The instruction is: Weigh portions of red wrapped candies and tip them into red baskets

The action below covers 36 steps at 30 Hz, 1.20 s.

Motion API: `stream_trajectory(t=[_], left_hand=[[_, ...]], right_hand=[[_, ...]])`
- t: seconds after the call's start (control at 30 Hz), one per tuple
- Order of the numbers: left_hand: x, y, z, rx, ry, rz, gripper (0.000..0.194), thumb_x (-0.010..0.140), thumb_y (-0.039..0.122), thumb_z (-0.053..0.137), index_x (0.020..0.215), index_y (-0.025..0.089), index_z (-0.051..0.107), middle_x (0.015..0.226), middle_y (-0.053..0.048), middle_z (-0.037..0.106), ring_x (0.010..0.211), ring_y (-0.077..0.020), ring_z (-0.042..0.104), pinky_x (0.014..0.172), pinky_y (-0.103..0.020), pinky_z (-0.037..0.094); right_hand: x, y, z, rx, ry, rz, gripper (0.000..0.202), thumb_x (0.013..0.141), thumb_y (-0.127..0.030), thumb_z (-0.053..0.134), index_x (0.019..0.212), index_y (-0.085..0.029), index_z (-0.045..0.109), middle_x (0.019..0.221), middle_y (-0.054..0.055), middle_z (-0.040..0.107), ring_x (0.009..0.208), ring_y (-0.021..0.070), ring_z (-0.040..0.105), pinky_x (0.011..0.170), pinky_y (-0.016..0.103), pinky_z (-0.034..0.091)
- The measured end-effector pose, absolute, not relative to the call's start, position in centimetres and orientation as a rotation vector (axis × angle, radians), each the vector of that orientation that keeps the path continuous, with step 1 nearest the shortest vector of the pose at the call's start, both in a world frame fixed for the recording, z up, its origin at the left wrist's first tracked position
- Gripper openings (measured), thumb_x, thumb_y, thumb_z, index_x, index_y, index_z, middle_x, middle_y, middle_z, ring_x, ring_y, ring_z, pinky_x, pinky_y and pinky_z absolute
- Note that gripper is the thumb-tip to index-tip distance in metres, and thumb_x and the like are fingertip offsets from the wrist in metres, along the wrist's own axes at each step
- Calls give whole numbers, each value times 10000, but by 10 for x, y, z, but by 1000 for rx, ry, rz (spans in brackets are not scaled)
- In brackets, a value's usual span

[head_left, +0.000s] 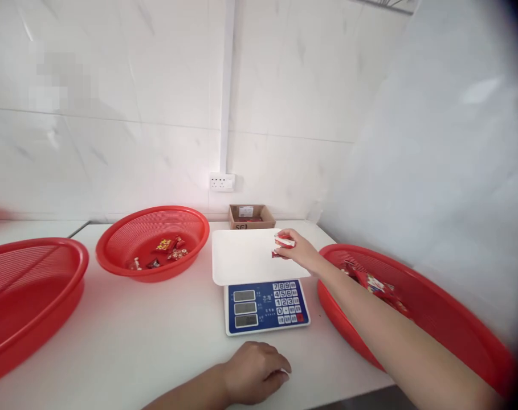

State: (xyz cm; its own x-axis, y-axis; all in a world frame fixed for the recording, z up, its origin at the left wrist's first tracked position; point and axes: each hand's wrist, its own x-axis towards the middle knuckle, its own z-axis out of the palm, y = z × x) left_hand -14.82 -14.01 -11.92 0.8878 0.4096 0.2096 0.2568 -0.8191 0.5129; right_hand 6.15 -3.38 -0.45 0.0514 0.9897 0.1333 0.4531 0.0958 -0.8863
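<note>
Above the right part of the scale's white pan (245, 256), my right hand (297, 249) is closed on a small red-and-white wrapped packet (285, 242). A dark red bit of wrapper (277, 254) shows just under its fingertips; whether it is a second packet I cannot tell. My left hand (256, 373) rests on the table in front of the scale, fingers curled, with nothing visible in them. Between the hands is the scale's blue keypad panel (267, 307), whose display figures are too faint to read.
A red basket (433, 270) with red packets stands at the right, under my right forearm. Behind on the left, another red basket (151, 216) holds several wrapped pieces. A third red basket (77, 256) is at far left. A cardboard box (252, 225) sits by the wall.
</note>
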Motion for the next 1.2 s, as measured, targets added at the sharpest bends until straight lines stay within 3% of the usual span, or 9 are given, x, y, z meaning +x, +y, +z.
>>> stream_trajectory(t=[0.2,0.37,0.5,0.6,0.77,0.9,1.03,1.2], left_hand=[[-150,-139,-124,2608,522,423,188,850,239,477,982,237,610,862,-13,668,770,-176,621,695,-230,456],[-150,-140,-126,2612,530,445,191,843,246,479,977,247,615,844,-12,669,752,-178,624,683,-235,458],[-149,-140,-127,2601,524,451,190,841,246,479,970,240,618,838,-20,668,751,-179,624,680,-238,457],[-148,-140,-127,2608,532,446,186,835,241,491,972,236,618,835,-22,669,751,-181,623,684,-240,456],[-148,-140,-126,2618,546,440,189,829,237,499,975,240,619,834,-15,669,749,-180,625,679,-235,460],[-149,-140,-125,2605,545,444,189,832,236,495,977,241,616,840,-14,667,763,-182,625,692,-237,460],[-149,-139,-123,2578,525,426,191,842,226,482,984,228,610,863,-23,665,789,-185,617,711,-245,457],[-149,-139,-120,2529,521,441,192,851,208,463,986,220,598,889,-24,653,807,-179,602,723,-246,448]], right_hand=[[23,-14,-12,-1573,-1692,705,440,671,-317,644,1076,-208,509,1147,71,561,1004,196,557,871,341,434],[27,-12,-11,-1602,-1618,638,331,788,-382,500,1071,-215,543,1130,67,580,989,171,562,850,317,442],[39,-12,-15,-1671,-1532,601,309,797,-329,464,1058,-190,556,1062,65,608,906,160,586,772,304,480],[42,-15,-17,-1734,-1620,671,338,791,-293,470,1101,-185,551,1108,72,596,938,169,585,804,310,472],[34,-23,-20,-1750,-1930,520,390,778,-297,512,1157,-209,544,1308,65,467,1223,221,386,1023,381,281],[23,-27,-30,-1653,-2209,501,398,783,-310,510,1167,-218,551,1290,60,491,1223,251,381,1020,415,276],[28,-29,-34,-1641,-2294,397,431,780,-322,514,1201,-230,530,1320,42,461,1288,280,258,1037,454,230],[100,-36,-23,-1861,-1995,78,373,824,-279,441,1176,-183,519,1250,75,520,1179,187,427,1003,314,298]])
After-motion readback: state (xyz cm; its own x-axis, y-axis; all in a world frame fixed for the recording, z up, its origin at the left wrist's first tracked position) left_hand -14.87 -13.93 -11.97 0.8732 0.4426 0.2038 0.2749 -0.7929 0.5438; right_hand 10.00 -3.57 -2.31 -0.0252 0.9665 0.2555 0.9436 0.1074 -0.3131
